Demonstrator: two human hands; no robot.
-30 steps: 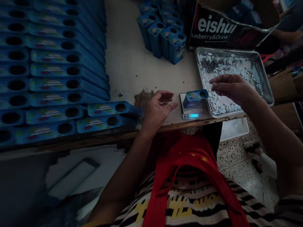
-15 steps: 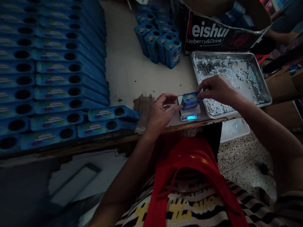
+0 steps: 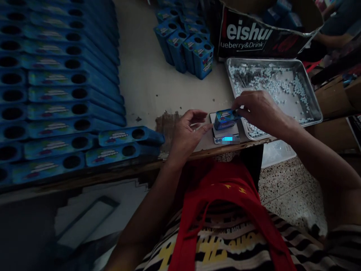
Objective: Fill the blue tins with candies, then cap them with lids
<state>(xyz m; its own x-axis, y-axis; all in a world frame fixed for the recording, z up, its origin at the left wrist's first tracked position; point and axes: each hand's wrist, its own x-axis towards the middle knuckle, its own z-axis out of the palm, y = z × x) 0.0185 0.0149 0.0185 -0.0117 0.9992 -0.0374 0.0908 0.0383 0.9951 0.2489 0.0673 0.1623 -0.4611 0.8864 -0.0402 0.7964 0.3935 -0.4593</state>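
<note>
A blue candy box (image 3: 225,119) stands on a small digital scale (image 3: 216,134) with a lit display at the table's front edge. My left hand (image 3: 189,130) is just left of the scale, fingers curved and apart, holding nothing. My right hand (image 3: 258,111) is at the box's right end, by its opening, with thumb and fingers pinched together. Whatever is between those fingertips is hidden. Below the right hand is a metal tray (image 3: 318,98) with many small pale-blue candies (image 3: 261,73) spread in it.
Rows of blue boxes (image 3: 75,79) with round holes fill the left of the table. Another group of upright boxes (image 3: 187,51) stands at the back. A black printed carton (image 3: 245,35) holds more blue boxes, behind the tray. Another person's arm (image 3: 334,39) shows at upper right.
The view has shifted slightly. My left hand has drawn a little away from the box, and my right hand stays at the box's right end. The box remains on the scale.
</note>
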